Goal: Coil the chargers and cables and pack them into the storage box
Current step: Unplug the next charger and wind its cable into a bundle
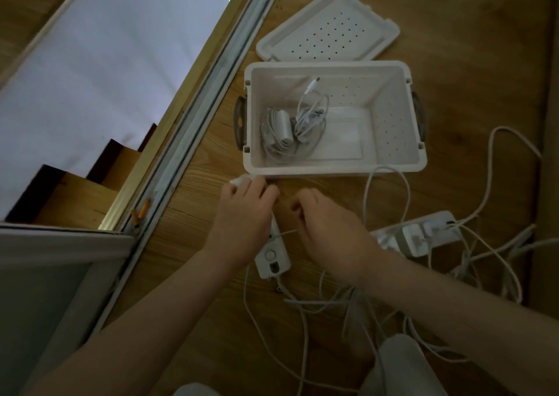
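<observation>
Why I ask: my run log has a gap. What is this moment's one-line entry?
left hand: grips small white object; right hand: curled, grip unclear; white plastic storage box: open, coiled white cables inside

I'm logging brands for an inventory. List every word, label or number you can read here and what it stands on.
No text can be read.
Adapters in the far power strip: grey patches, too blurred to read.
Near power strip: a button, no legible mark.
Storage box and lid: holes only.
</observation>
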Demonstrator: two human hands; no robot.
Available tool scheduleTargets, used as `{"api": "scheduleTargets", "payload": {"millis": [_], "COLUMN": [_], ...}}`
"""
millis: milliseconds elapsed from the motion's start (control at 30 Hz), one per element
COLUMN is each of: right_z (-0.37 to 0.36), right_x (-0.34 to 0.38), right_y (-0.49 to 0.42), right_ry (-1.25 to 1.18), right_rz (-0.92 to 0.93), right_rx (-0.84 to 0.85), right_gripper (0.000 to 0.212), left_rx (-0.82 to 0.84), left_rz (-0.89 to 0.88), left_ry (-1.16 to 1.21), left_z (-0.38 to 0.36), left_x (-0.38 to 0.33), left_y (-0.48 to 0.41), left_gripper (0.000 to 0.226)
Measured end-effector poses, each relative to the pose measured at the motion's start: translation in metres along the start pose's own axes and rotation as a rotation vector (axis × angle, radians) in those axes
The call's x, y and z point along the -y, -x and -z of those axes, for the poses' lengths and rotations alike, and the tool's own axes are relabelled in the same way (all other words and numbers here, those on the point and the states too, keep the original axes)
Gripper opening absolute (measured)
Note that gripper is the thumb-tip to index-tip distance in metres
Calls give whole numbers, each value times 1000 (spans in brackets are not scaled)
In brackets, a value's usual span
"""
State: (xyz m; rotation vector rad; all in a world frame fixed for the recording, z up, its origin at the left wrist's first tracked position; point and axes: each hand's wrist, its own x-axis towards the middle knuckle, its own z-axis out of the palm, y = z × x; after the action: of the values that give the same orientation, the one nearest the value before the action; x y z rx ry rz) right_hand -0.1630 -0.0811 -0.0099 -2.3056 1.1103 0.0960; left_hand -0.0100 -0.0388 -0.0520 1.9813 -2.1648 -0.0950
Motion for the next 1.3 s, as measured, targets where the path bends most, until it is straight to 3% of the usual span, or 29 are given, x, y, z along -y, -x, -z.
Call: {"api": "scheduleTargets", "payload": {"millis": [100, 233, 400, 567, 700, 900, 1033, 1100, 1200, 1300], "right_z": [-11, -16, -21, -18, -12, -3, -2, -6, -14, -30], "right_x": [-19, -41, -55, -56, -58, -70, -72, -66, -56, -58], "right_y": [21, 36, 38, 32, 32, 18, 8, 4, 1, -6], "right_ry": [141, 304, 573, 702, 544, 64, 94, 174, 287, 383], "right_rz": [-45, 63, 134, 67, -78, -352, -397, -371, -362, -356], "right_rx": [130, 212, 279, 324, 354, 361, 432, 470, 498, 501], "right_gripper": [29, 50, 70, 61, 45, 39, 38, 25, 24, 20], "left_rx": [203, 593, 552, 590, 607, 616, 483, 511, 615, 593], "left_rz": [28, 71, 103, 77, 64, 102, 57, 29, -5, 29], "left_ry": [73, 56, 66, -100, -128, -13, 183, 214, 190, 199], "left_z": [-9, -26, -33, -37, -35, -29, -32, -45, -70, -84], "left_x": [-5, -7, -15, -22, -17, -11, -49, -72, -97, -103], "left_y": [24, 46, 57, 52, 49, 37, 20, 13, 11, 14], "left_gripper": [26, 65, 83, 78, 67, 57, 51, 55, 65, 69]}}
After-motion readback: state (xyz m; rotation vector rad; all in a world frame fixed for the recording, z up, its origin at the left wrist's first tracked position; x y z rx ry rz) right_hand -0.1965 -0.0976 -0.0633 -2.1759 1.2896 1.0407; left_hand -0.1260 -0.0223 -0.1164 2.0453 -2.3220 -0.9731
